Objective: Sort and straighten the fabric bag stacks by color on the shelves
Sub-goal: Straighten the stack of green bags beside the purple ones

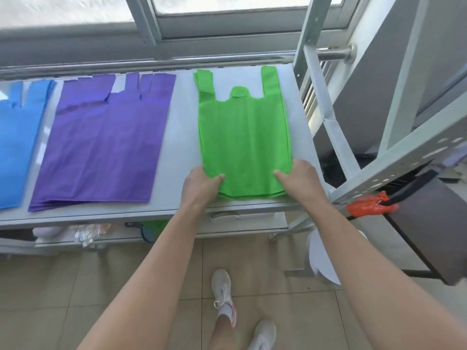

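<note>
A green fabric bag stack (243, 132) lies flat on the right part of the grey shelf (182, 147), handles pointing to the window. My left hand (199, 184) grips its near left corner, thumb on top. My right hand (300, 178) grips its near right corner the same way. A purple bag stack (103, 140) lies to the left, its layers fanned out at the near edge. A blue bag stack (19, 137) lies at the far left, partly cut off by the frame.
A metal shelf upright (321, 97) stands right of the green stack. An orange plastic bag (369, 205) hangs at the right by a dark table (427, 228). A lower shelf (83, 236) holds mixed items. My feet stand on the tiled floor below.
</note>
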